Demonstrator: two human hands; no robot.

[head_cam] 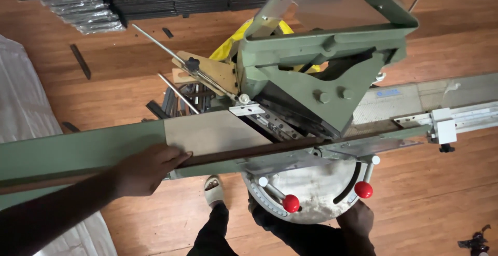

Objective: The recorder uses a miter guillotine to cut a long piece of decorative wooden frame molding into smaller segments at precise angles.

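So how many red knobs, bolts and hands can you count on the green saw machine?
Red knobs: 2
Round bolts on the green saw head: 2
Hands: 2, left hand and right hand
Total: 6
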